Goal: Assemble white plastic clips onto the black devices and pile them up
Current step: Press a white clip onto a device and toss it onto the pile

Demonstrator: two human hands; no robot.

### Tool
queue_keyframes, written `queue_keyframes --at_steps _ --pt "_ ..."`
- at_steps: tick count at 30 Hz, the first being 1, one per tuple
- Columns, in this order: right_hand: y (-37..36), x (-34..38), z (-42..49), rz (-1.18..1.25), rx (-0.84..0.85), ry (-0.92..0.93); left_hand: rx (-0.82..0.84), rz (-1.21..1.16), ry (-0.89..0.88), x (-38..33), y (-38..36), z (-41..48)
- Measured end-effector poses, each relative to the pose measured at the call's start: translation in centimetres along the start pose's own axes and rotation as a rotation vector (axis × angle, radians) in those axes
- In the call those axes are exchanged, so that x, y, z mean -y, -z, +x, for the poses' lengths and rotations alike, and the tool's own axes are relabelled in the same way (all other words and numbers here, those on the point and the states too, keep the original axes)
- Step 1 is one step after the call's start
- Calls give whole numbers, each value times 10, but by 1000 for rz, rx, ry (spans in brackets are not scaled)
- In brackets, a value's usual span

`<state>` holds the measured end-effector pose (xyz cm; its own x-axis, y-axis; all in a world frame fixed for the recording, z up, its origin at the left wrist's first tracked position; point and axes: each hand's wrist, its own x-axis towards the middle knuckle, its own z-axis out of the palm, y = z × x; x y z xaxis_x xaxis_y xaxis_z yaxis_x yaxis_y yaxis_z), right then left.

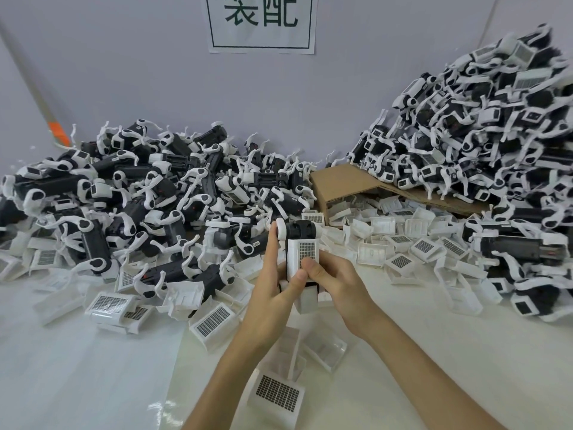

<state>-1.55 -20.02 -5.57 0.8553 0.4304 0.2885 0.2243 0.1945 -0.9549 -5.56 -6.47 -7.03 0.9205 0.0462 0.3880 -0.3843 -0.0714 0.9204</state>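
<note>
The white clip (302, 251) sat on the black device (298, 230), held upright between both hands, so the fitting step seemed in hand. The left hand (269, 293) gripped the device's side, forefinger raised along it. The right hand (333, 282) pinched the clip, thumb on its gridded face. Next probably called for pressing it home, then adding it to the heap (496, 135) beyond the right hand.

place: assembly workshop | evidence: device piles (124, 193) — loose clips (403, 240) — wall sign (262, 23)
</note>
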Motion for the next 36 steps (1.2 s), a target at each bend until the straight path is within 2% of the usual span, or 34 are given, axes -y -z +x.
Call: queue_keyframes --at_steps 7,11,17,22,36 --pt "2 1 0 100 10 -67 45 30 -16 -4 2 -1" --pt "3 1 4 201 -78 -115 81 46 11 -7 -3 -4" --pt "5 -4 5 119 -71 -100 22 4 55 -8 -7 -2" --pt "8 -2 5 43 -3 -62 -26 -129 76 -9 0 0" --pt "-4 -2 2 -66 -76 11 -84 -175 64 -9 2 0"
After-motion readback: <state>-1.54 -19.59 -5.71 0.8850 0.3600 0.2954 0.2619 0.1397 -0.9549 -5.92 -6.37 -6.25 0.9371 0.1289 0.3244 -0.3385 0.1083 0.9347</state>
